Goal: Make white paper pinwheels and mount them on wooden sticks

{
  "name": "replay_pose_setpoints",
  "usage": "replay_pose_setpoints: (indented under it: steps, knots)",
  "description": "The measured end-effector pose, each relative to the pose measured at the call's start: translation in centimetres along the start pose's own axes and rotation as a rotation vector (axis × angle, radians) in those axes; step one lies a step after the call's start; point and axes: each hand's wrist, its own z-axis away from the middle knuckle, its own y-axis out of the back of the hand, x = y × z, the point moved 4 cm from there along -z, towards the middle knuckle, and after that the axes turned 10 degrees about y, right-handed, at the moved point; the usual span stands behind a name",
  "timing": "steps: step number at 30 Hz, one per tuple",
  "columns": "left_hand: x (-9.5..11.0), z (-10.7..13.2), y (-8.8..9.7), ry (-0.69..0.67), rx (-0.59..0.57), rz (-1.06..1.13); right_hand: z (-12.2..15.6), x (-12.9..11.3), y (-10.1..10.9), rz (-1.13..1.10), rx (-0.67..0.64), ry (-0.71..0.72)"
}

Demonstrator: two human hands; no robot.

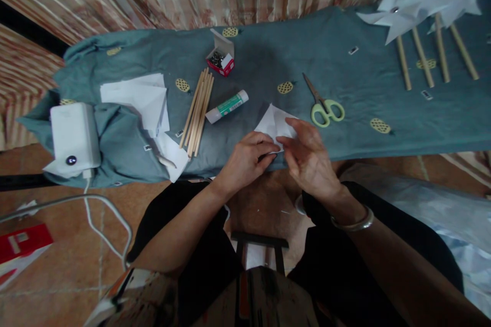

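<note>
A small sheet of white paper [273, 121] with a crease lies at the near edge of the cloth, between my two hands. My left hand [251, 156] pinches its lower left edge between thumb and fingers. On the paper's right side rests my right hand [310, 157], its fingers bent and partly spread, with the index fingertip and thumb at the paper. Whether the right fingers grip it or only touch it is unclear. Green-handled scissors [325, 107] lie right of the paper, blades pointing away. A glue stick [227, 106] lies to the left.
Several wooden sticks [198, 110] lie left of the glue stick, near an open red box [221, 59] of small metal pins. White paper sheets [143, 94] and a white power bank [74, 135] are farther left. Several paper pinwheels [414, 5] on sticks lie at the far right.
</note>
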Motion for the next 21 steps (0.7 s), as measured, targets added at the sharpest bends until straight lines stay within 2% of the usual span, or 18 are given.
replay_pose_setpoints:
  steps: [8,15,21]
  knots:
    - [0.4,0.2,0.0,-0.03,0.023,-0.08,0.3,-0.6,-0.3,-0.016,-0.024,0.011]
    - [0.7,0.3,-0.1,-0.073,0.007,-0.182,0.0,0.8,1.1,0.058,0.076,-0.02]
    - [-0.2,-0.1,1.8,-0.096,0.049,-0.321,-0.3,1.4,2.0,0.102,0.068,-0.053]
